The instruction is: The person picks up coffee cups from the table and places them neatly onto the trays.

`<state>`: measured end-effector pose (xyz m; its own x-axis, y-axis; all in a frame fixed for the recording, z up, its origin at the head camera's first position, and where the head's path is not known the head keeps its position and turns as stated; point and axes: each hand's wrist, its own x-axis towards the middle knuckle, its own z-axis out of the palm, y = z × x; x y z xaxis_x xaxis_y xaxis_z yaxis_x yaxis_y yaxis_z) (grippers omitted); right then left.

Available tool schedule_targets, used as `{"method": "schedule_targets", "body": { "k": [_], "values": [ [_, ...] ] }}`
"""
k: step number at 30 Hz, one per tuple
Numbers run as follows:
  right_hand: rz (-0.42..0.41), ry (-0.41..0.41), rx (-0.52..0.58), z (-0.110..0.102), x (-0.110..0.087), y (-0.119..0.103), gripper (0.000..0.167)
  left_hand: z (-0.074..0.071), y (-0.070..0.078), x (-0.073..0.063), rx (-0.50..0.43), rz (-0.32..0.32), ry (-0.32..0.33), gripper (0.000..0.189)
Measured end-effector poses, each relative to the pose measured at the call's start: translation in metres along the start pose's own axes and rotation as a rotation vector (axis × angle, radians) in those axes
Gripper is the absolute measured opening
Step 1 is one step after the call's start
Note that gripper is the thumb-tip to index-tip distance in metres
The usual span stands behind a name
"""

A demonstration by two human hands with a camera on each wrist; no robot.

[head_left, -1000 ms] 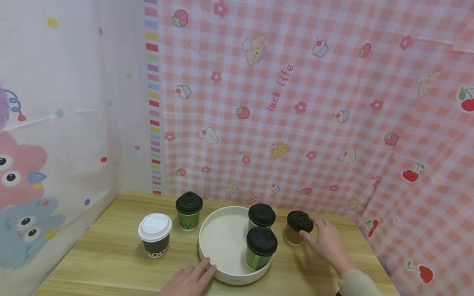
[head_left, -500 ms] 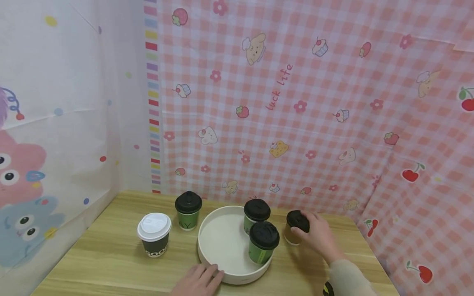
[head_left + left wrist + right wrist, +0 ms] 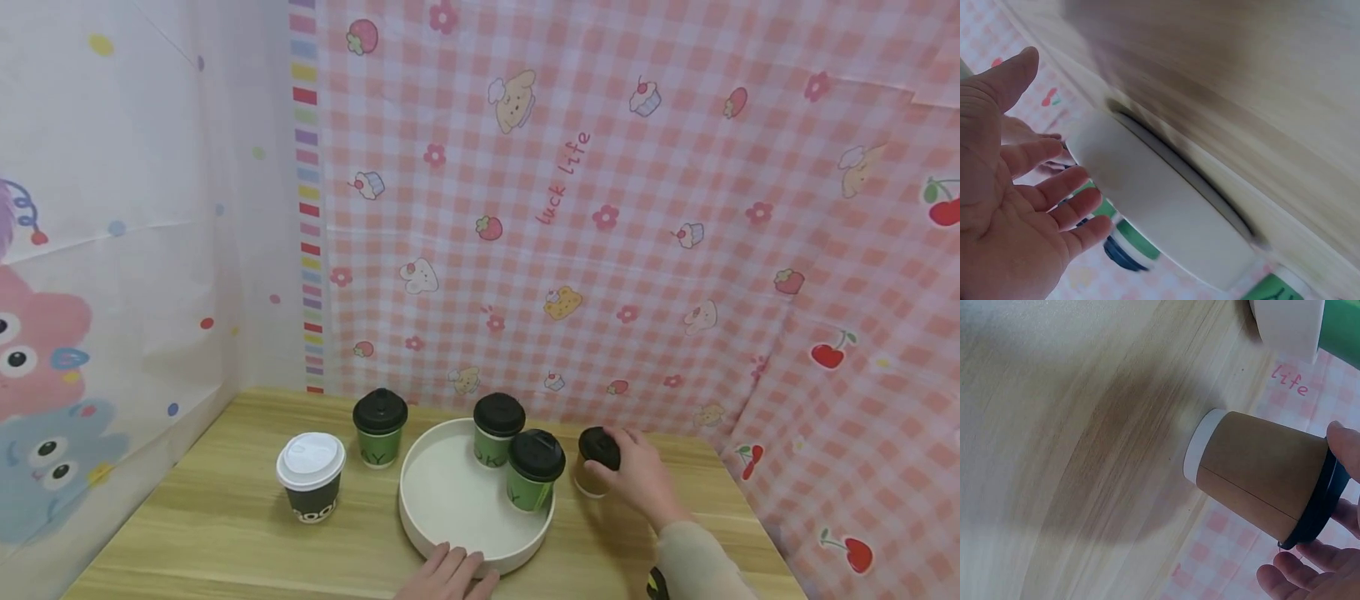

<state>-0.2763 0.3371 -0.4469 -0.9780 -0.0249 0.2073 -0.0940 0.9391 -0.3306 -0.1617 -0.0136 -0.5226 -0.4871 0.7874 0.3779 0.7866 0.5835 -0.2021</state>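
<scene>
My left hand (image 3: 450,573) lies at the front rim of a round cream tray (image 3: 450,525); in the left wrist view its fingers (image 3: 1075,209) are spread and fairly straight against the tray's side. Two green paper coffee cups with black lids stand upright in the tray, one farther back (image 3: 495,448) and one at the right (image 3: 529,492). To the right of the tray, my right hand (image 3: 641,479) holds a brown paper coffee cup (image 3: 1260,472) by its black lid (image 3: 1316,506), thumb on one side and fingers on the other. That cup stands upright on the table.
Left of the tray stand a black paper cup with a white lid (image 3: 312,479) and another green cup with a black lid (image 3: 379,433). The wooden table (image 3: 225,517) ends at a pink checked cloth (image 3: 450,275) behind and a white printed cloth (image 3: 135,250) at left.
The tray has turned anticlockwise seen from above, carrying its cups round: the far one leftward, the near one backward. My left hand slid right along the rim. My right hand closed farther over the brown cup.
</scene>
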Motion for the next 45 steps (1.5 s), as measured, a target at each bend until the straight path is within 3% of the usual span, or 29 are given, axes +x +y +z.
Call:
{"method": "schedule_targets", "body": {
  "k": [8, 13, 16, 22, 24, 28, 36, 45],
  "values": [
    [0.018, 0.001, 0.02, 0.01, 0.004, 0.002, 0.074, 0.006, 0.012, 0.015, 0.072, 0.038, 0.052, 0.044],
    [0.032, 0.001, 0.039, 0.013, 0.004, 0.002, 0.073, 0.009, 0.016, 0.022, 0.102, 0.054, 0.041, 0.045],
    [0.033, 0.007, 0.044, 0.013, 0.004, 0.002, 0.072, 0.008, 0.019, 0.028, 0.064, 0.049, 0.0, 0.046],
    [0.044, -0.003, 0.049, 0.013, 0.004, 0.001, 0.071, 0.003, 0.02, 0.038, -0.077, 0.026, -0.149, 0.057],
    [0.047, -0.006, 0.051, 0.013, 0.003, 0.001, 0.071, 0.003, 0.019, 0.037, -0.087, 0.018, -0.135, 0.057],
    [0.05, 0.0, 0.051, 0.014, 0.003, 0.003, 0.07, 0.001, 0.012, 0.028, -0.09, 0.0, -0.067, 0.059],
    [-0.026, 0.055, 0.039, 0.007, -0.008, 0.004, 0.069, 0.0, -0.016, -0.01, -0.047, 0.02, 0.049, 0.051],
    [-0.117, 0.138, 0.044, -0.006, -0.04, -0.011, 0.069, -0.008, -0.032, -0.028, -0.094, -0.011, -0.053, 0.058]
  ]
}}
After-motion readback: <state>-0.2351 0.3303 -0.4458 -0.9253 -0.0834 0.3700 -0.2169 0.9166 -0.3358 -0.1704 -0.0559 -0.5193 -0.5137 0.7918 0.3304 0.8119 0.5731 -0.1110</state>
